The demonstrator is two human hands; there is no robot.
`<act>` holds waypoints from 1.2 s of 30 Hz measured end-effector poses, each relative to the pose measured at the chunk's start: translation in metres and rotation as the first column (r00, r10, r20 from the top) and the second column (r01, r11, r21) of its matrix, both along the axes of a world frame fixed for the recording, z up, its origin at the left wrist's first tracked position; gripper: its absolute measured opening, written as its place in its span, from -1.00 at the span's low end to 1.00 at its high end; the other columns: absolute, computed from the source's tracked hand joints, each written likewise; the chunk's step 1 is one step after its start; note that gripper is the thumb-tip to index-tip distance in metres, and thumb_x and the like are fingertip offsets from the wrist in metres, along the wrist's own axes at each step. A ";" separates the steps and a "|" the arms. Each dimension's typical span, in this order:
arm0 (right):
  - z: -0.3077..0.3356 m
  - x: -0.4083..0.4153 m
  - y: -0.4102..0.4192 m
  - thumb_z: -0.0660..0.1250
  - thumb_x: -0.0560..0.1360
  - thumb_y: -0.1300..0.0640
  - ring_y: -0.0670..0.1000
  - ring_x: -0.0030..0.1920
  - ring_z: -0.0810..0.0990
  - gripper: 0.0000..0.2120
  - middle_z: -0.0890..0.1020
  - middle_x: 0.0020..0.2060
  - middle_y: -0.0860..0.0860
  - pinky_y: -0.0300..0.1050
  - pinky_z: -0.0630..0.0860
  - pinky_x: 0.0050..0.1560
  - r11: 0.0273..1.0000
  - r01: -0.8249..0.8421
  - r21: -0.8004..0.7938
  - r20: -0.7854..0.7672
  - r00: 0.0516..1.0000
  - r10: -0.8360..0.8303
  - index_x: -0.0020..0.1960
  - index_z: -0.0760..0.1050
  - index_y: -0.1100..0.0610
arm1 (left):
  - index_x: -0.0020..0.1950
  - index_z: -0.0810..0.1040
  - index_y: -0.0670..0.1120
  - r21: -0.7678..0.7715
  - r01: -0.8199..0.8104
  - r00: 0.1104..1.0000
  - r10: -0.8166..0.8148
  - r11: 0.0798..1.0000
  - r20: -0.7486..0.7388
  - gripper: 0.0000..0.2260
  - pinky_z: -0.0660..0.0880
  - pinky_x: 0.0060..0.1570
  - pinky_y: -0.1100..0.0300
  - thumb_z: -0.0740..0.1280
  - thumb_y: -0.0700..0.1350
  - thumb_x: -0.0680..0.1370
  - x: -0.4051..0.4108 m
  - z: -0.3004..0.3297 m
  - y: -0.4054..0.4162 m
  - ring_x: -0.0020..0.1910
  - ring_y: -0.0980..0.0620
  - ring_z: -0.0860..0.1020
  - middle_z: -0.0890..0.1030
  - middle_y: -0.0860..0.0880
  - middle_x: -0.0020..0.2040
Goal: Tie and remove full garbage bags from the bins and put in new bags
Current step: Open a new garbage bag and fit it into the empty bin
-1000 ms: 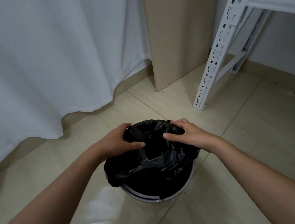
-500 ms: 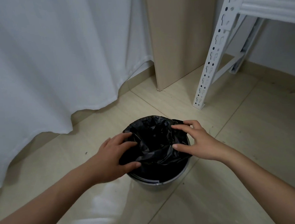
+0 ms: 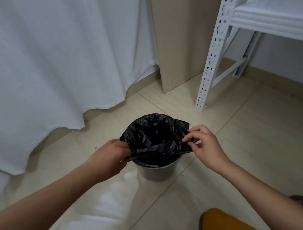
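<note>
Hands [image 3: 112, 157] pinching bag [image 3: 156, 136], over bin [image 3: 159, 172]

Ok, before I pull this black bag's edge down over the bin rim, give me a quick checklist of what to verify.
1. Left hand grips the black bag edge: ok.
2. Right hand pinches the opposite edge: ok.
3. Bag mouth spread open across the bin: ok.
4. Near edge folded over the rim: not ok, it is stretched above it.
5. Far edge seated over the rim: cannot tell.
6. Bin upright on the floor: ok.
</note>
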State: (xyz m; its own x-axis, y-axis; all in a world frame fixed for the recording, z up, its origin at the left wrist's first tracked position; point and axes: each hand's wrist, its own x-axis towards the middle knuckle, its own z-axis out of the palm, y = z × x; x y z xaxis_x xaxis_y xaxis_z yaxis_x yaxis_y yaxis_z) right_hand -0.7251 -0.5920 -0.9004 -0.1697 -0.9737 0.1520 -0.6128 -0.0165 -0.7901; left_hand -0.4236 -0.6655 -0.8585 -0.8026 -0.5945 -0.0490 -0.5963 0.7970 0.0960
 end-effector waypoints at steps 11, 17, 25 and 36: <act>-0.027 -0.003 0.027 0.44 0.44 0.35 -0.09 -0.18 0.52 -0.52 0.40 0.10 -0.08 -0.37 0.50 -0.02 0.994 0.028 0.102 -0.111 0.994 -0.017 0.34 0.48 0.22 | -0.08 0.68 -0.10 0.041 -0.135 0.979 0.140 0.990 -0.146 -0.91 0.51 -0.10 0.09 0.37 -0.17 0.52 -0.017 -0.042 0.062 -0.14 -0.09 0.58 0.63 -0.03 -0.14; -0.045 -0.003 0.028 0.45 0.46 0.30 -0.15 -0.21 0.48 -0.45 0.34 0.17 -0.04 -0.47 0.44 -0.06 0.979 0.022 0.205 -0.111 0.994 0.001 0.41 0.39 0.25 | -0.17 0.64 -0.11 0.132 -0.243 0.940 0.267 0.961 -0.210 -0.87 0.49 -0.14 0.06 0.31 -0.14 0.49 -0.027 -0.054 0.060 -0.18 0.00 0.52 0.58 0.02 -0.21; -0.048 0.003 0.013 0.40 0.50 0.08 0.03 0.34 0.33 -0.48 0.29 0.31 -0.02 -0.21 0.52 0.12 0.986 0.075 0.152 -0.015 0.997 -0.073 0.42 0.37 -0.04 | -0.10 0.51 -0.08 0.572 -0.595 0.347 0.822 0.565 -0.451 -0.88 0.46 -0.12 0.27 0.43 -0.09 0.50 -0.058 -0.065 0.054 -0.14 0.09 0.51 0.46 0.00 -0.07; -0.052 -0.002 0.015 0.53 0.38 0.20 -0.16 0.17 0.38 -0.37 0.40 0.20 -0.07 -0.65 0.28 -0.05 0.984 0.051 0.172 0.105 0.992 -0.069 0.38 0.42 -0.05 | 0.45 0.28 0.17 0.867 -0.346 0.203 0.931 0.358 -0.304 -0.17 0.52 -0.21 0.43 0.61 -0.14 0.29 -0.060 -0.080 0.065 0.04 0.01 0.55 0.20 0.02 0.25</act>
State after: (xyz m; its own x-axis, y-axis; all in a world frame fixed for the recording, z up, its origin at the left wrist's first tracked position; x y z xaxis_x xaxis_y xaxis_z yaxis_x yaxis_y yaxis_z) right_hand -0.7267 -0.5770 -0.9519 -0.2353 -0.9713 -0.0359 -0.5181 0.1566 -0.8409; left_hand -0.4833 -0.6009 -0.9386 -0.0026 -0.9566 -0.2912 -0.3088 -0.2762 0.9101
